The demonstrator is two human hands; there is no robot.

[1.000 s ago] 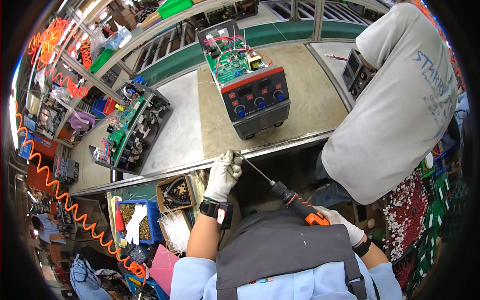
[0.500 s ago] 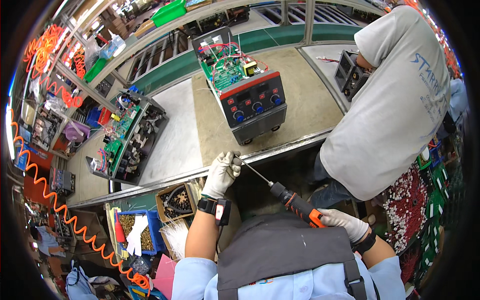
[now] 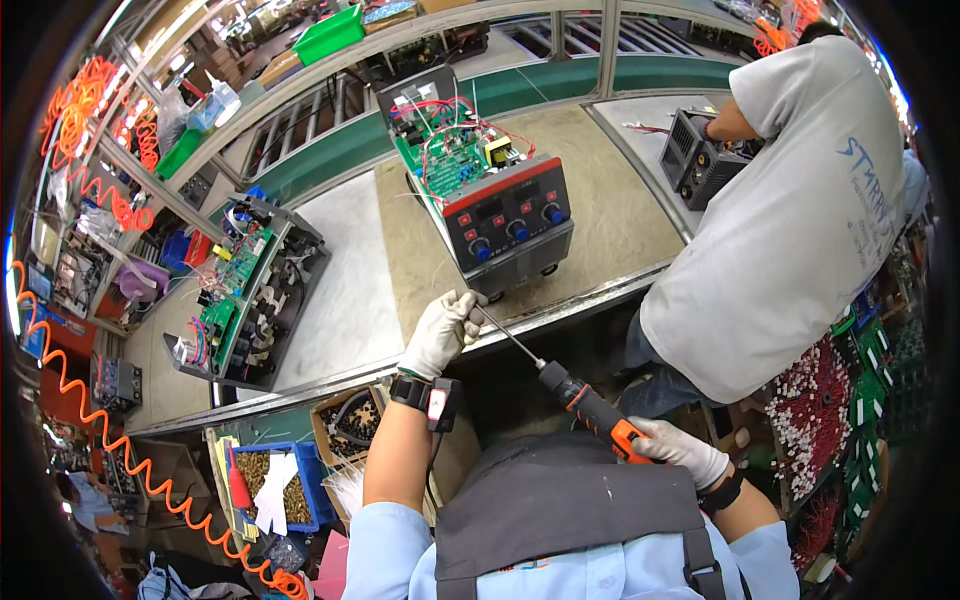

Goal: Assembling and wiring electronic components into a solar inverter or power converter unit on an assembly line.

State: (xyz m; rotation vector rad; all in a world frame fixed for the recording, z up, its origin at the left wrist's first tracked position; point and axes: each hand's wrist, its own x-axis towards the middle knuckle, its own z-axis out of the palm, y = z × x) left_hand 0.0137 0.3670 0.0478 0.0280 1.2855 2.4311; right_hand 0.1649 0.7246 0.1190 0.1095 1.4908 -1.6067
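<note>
1. The right hand (image 3: 680, 447), white-gloved, is right of the lower centre; its fingers are wrapped around the rear of a black-and-orange power screwdriver (image 3: 597, 413).
2. The screwdriver slants toward the upper left, and its long thin bit (image 3: 512, 335) ends near the centre of the frame.
3. The left hand (image 3: 440, 333), also gloved, is just left of centre, its fingers curled closed at the bit's tip; whether they pinch the tip or a small piece there, I cannot tell.
4. Just above that hand, in the upper centre, a machine (image 3: 508, 215) with blue knobs and a red-edged front panel stands on the counter (image 3: 335, 290), its green circuit board (image 3: 452, 168) and wires exposed.
5. Left of centre, a second uncovered machine (image 3: 250, 290) sits tilted in the view on the same surface.
6. At upper right, a co-worker in a grey shirt (image 3: 765, 240) has an arm at a dark housing (image 3: 695, 165).
7. At lower left are a blue bin (image 3: 323, 490) of brass-coloured pieces with white strips (image 3: 272, 495) over it, and an orange coiled hose (image 3: 105, 425).
</note>
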